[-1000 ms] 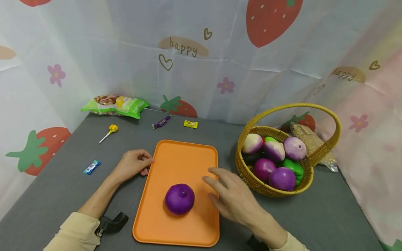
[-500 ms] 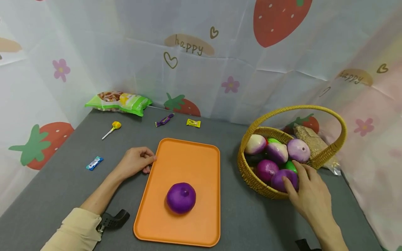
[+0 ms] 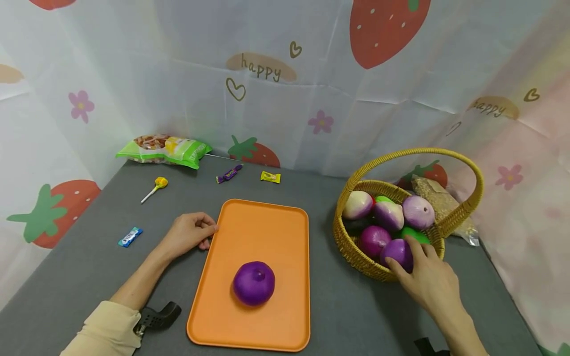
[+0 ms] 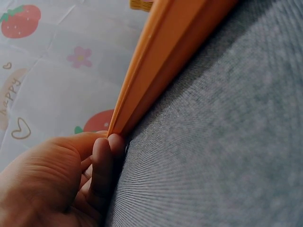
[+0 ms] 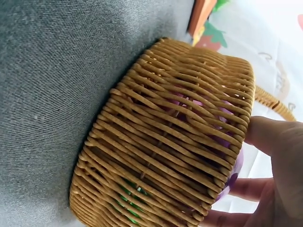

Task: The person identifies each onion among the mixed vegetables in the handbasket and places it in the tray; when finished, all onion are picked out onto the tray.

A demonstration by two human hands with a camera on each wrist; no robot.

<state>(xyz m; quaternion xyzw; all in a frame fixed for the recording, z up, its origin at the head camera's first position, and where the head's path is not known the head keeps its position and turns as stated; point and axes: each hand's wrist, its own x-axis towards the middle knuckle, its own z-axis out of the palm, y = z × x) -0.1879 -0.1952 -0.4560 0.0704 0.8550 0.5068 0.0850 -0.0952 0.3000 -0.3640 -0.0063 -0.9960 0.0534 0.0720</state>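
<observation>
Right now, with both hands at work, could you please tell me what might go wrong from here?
The right hand has its fingers around a smooth, round purple vegetable in the basket, so it might slip. Its neighbours, a green vegetable and a magenta one, sit close by and could shift if it is lifted. The left hand pinches the edge of the orange tray; a tug might set the dark purple vegetable on it rolling.
</observation>
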